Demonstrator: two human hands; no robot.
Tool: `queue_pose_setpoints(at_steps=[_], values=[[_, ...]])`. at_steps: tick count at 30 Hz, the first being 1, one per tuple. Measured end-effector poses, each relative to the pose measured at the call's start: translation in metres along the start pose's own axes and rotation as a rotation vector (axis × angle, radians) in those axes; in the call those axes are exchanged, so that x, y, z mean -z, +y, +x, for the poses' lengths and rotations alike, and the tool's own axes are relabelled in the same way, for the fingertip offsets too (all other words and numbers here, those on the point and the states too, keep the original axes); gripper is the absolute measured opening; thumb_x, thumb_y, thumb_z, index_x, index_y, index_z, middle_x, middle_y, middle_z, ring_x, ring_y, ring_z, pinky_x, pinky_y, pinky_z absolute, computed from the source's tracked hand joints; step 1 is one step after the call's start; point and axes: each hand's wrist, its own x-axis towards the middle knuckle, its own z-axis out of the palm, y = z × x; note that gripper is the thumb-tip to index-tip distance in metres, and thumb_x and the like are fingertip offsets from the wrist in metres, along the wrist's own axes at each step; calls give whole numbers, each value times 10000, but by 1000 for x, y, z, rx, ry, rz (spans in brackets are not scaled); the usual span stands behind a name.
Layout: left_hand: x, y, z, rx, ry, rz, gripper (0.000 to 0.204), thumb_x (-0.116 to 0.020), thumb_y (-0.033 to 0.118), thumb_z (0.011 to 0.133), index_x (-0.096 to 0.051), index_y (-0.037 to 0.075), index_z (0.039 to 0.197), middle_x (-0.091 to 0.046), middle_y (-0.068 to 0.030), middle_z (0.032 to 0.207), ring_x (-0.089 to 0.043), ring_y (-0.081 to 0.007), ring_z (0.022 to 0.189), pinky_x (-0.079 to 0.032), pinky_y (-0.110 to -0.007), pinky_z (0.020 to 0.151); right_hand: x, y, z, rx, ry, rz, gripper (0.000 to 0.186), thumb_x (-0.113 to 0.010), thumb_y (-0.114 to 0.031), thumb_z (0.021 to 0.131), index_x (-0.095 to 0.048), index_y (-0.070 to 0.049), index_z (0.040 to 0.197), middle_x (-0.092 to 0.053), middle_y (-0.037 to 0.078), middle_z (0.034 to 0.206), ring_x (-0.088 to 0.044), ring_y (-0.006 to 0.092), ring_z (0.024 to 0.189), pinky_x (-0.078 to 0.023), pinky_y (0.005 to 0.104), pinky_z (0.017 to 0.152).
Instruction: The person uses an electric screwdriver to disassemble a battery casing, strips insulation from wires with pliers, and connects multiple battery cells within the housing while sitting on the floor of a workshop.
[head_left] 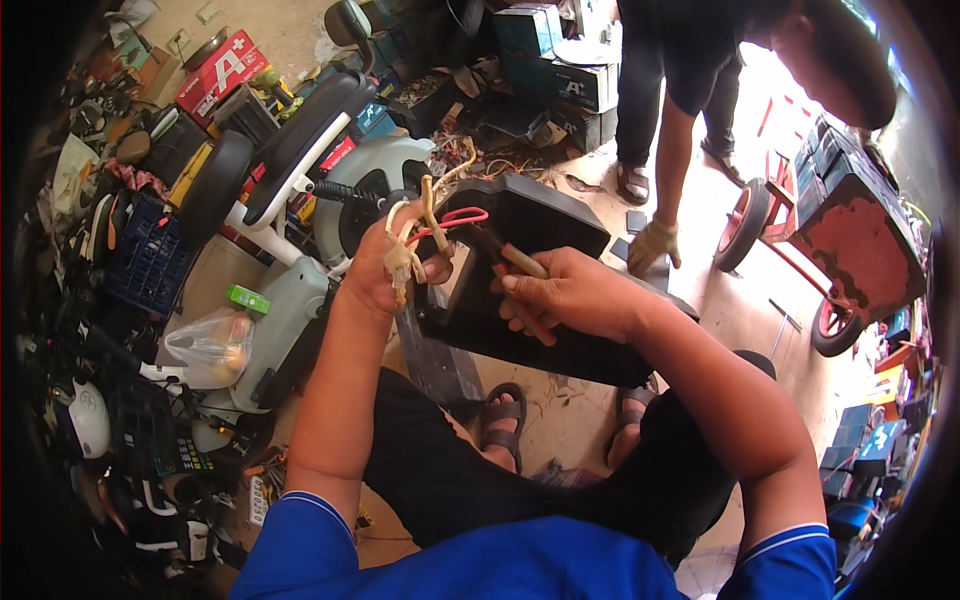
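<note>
My left hand [383, 262] is closed round a bundle of wires [430, 212], pale tape-wrapped leads with a bare red loop of wire [465, 214] standing out toward the right. In my right hand [580, 298] is a pair of pliers [524, 262] with worn reddish handles. Its dark jaws point up and left and meet the red wire or lie close to it; whether they grip it I cannot tell. Below both hands, in front of my knees, rests a black plastic case [552, 212], partly hidden by my right hand and forearm.
A grey-white electric scooter [283, 335] with black seats lies close on the left, a plastic bag [212, 350] beside it. At the upper right another person bends down, a gloved hand [652, 248] by dark blocks on the floor. A red-wheeled cart [850, 235] carries batteries. Boxes [588, 84] stack behind.
</note>
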Motion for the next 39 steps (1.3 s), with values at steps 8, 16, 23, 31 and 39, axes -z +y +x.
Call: queue_pose_setpoints(at_steps=[8, 16, 23, 31, 39], values=[[24, 0, 7, 62, -147, -98, 412, -434, 358, 1085, -586, 155, 1411, -699, -215, 858, -583, -225, 567, -429, -358, 548, -2, -4, 1, 0, 35, -32, 387, -525, -316, 1091, -642, 52, 1120, -702, 84, 824, -692, 152, 872, -553, 297, 843], [16, 6, 5, 97, -8, -24, 330, -463, 352, 1085, -651, 174, 1289, -703, -188, 840, -597, -221, 572, -437, -341, 530, -7, -1, 3, 54, 68, -36, 359, -523, -251, 1077, -632, 59, 933, -597, 72, 578, -617, 157, 587, -555, 304, 750], [-6, 10, 2, 97, 137, 71, 228, -526, 338, 1069, -636, 148, 1132, -692, -152, 786, -576, -225, 498, -442, -335, 488, 0, -14, 1, -137, -48, 142, 426, -546, -342, 1081, -623, 33, 1268, -710, 109, 1019, -707, 195, 906, -596, 322, 789], [2, 9, 4, 89, 59, 51, 207, -550, 346, 1055, -633, 161, 1092, -695, -165, 779, -570, -216, 488, -413, -327, 479, -6, -10, 2, -38, 19, 71, 356, -552, -295, 1073, -651, 44, 1112, -702, 103, 886, -682, 169, 812, -567, 315, 752], [-2, 11, 1, 98, 88, 62, 219, -566, 346, 1050, -654, 151, 1094, -684, -132, 762, -577, -221, 499, -408, -333, 488, -4, -9, 5, 9, 27, -48, 406, -523, -310, 1089, -660, 62, 1000, -683, 78, 755, -678, 164, 804, -554, 311, 798]])
